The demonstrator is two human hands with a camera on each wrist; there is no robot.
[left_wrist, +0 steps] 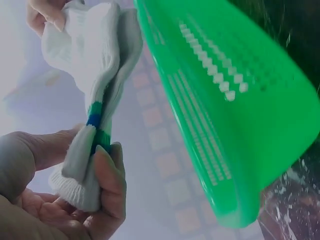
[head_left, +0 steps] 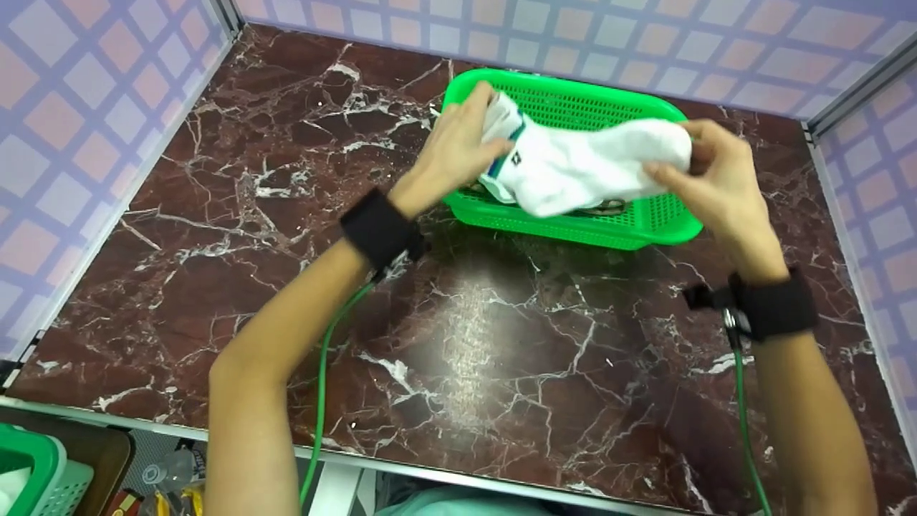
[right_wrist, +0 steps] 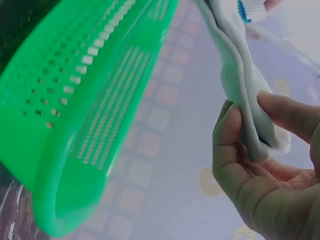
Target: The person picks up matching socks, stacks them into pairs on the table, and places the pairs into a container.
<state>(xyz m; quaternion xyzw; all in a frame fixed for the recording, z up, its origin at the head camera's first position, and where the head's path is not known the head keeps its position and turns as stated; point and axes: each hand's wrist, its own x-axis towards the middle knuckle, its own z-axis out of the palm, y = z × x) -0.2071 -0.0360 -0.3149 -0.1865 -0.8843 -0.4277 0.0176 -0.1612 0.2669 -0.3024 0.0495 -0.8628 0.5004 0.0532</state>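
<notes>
A pair of white socks (head_left: pixel 573 161), laid one against the other, stretches sideways over the green basket (head_left: pixel 573 233). Blue and green bands ring the cuffs, and a small dark mark shows near them. My left hand (head_left: pixel 458 140) pinches the cuff end between thumb and fingers. At the toe end, my right hand (head_left: pixel 723 183) pinches both layers. In the left wrist view the socks (left_wrist: pixel 95 60) hang above the basket's rim, cuffs folded in the fingers. The right wrist view shows the two toes (right_wrist: pixel 250 120) pressed together.
The basket stands on a dark red marbled table (head_left: pixel 501 344) near the tiled back wall (head_left: pixel 401 25). Something brownish (head_left: pixel 609 208) shows inside it beneath the socks. A second green basket (head_left: pixel 43 466) holding white items sits below the table's front left edge, beside a clear plastic bottle (head_left: pixel 175 469).
</notes>
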